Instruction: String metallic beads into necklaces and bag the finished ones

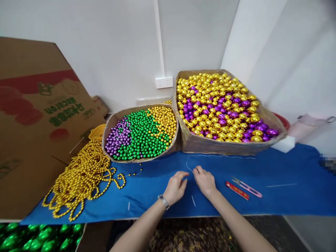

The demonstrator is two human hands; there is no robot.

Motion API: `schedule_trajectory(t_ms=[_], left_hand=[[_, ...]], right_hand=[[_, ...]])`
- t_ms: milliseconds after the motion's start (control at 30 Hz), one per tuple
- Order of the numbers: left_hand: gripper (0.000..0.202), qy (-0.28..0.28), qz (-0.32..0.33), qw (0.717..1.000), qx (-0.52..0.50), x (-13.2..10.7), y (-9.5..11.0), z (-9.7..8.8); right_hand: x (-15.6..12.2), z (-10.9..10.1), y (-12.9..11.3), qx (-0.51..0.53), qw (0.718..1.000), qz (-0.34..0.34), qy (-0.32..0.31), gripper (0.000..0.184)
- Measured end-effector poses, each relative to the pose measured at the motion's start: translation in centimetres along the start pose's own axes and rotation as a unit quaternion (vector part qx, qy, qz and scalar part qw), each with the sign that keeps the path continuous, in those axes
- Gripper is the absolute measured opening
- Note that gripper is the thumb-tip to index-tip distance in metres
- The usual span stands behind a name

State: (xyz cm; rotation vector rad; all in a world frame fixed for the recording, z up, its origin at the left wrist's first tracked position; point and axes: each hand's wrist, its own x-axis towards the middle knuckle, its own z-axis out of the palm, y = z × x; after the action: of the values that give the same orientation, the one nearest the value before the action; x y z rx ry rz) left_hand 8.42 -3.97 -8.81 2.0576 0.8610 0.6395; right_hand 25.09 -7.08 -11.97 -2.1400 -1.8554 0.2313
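My right hand [204, 180] is closed in a pinch on a thin pale thread [223, 156], low over the blue cloth. From the fingertips the thread loops up and trails right along the front of the large bead box. Beside it, slightly to the left, my left hand [175, 189] wears a metal wristwatch [163, 202]. Its fingers are curved, with a gap between thumb and forefinger, and nothing shows in them. A short white sliver [193, 201] lies on the cloth below the hands. Right of my right hand are pink thread snips [250, 189] and a red packet [237, 190].
One box [140, 161] holds small purple, green and gold beads; a larger box [217, 148] holds bigger gold and purple ones. Gold bead strings [81, 171] pile up at left, by a big carton [34, 140]. A needle-like strip [282, 184] lies on the blue cloth [301, 201].
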Motion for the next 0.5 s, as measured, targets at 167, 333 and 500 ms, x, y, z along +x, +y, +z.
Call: schedule_trajectory(t_ms=[167,333,500], left_hand=[[0.044,-0.065,0.006,0.996,-0.058,1.2,0.5,-0.2],[0.034,-0.113,-0.026,0.993,-0.023,-0.1,-0.3,-2.2],[0.033,0.073,-0.189,0.963,-0.177,-4.4,-3.3,-5.4]], right_hand=[[-0.6,-2.4,-1.5,0.077,0.993,-0.067,-0.054,0.022],[-1.0,-6.9,-1.4,0.13,0.974,-0.154,-0.107,0.029],[0.8,-8.9,0.7,0.121,0.971,-0.172,-0.113,0.03]])
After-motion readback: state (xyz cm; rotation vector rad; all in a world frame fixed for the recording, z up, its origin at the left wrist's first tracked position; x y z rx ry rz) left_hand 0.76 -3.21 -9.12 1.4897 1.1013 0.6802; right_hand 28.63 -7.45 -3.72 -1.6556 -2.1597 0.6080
